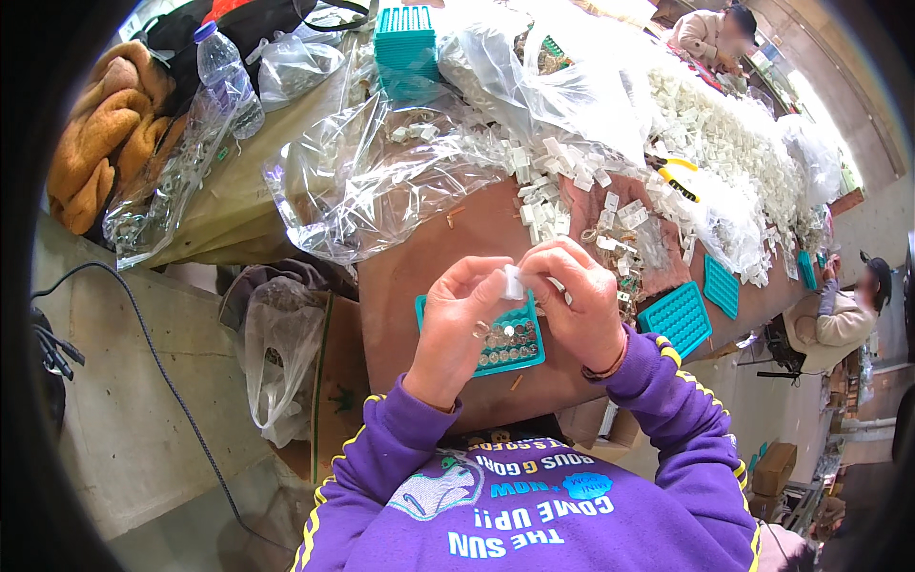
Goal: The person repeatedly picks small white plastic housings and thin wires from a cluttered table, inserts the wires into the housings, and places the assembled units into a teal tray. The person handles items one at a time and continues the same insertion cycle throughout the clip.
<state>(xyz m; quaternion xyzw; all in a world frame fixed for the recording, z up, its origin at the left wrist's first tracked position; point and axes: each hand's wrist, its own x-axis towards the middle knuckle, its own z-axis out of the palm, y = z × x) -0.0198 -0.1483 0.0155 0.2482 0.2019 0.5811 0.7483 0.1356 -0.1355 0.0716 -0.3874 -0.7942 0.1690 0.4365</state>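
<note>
1. Left hand (460, 329) is raised above the table (419, 262), thumb and forefinger pinched together on a small white plastic piece (514, 282).
2. Right hand (577, 305) meets it from the other side; its fingertips (545, 272) are closed against the same white piece, so both hands hold it between them. The finger pads touch or nearly touch; which, I cannot tell.
3. Directly below the fingers lies a teal tray (527, 357), its cells partly filled with small round metallic parts. One white piece sits on the tray just under the left thumb.
4. Beyond the fingertips, farther up the table, a loose heap of white plastic parts (548, 181) spreads across the brown surface, some on clear plastic bags (381, 181).
5. Off to the right of the right hand's knuckles lies an empty teal tray (677, 319); another one (721, 284) lies just past it.
6. Yellow-handled pliers (679, 178) lie among the white parts, well beyond the right fingers.
7. A stack of teal trays (405, 48) stands at the far edge, well away from both hands.
8. Far left of the left hand: a water bottle (229, 76) and a brown plush bundle (105, 143).
9. Other people sit at the table's far right end, well apart from the hands.
10. Purple sleeves with yellow stripes cover both forearms.
</note>
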